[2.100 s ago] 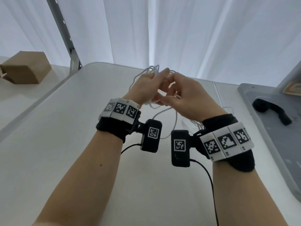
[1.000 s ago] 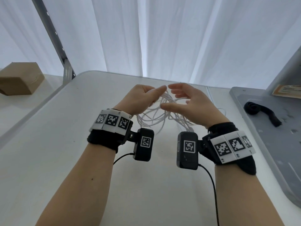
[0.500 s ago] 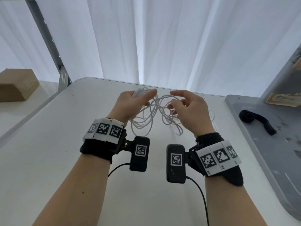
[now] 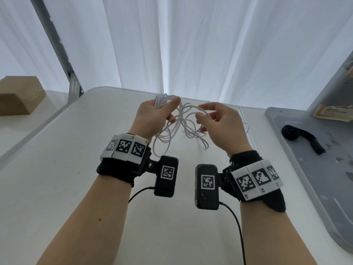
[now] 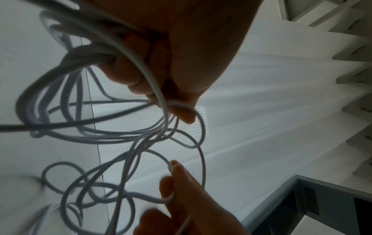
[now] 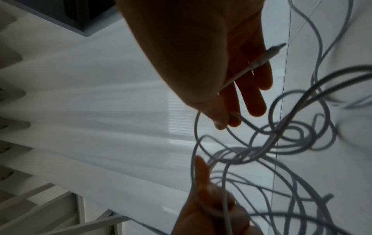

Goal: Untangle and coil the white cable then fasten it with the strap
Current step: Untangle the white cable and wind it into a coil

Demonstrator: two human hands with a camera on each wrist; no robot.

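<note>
I am gathering several loops of the white cable (image 4: 177, 129) in my curled left hand (image 4: 152, 117) over the table (image 4: 57, 178) at 12 o'clock, while my right hand (image 4: 219, 123) is pinching one strand with its other fingers loosely spread. The rest is hanging between my hands in thin crossed loops, so untangling and coiling are only partly done, and the black strap (image 4: 303, 136) is lying unused at 2 o'clock.
</note>
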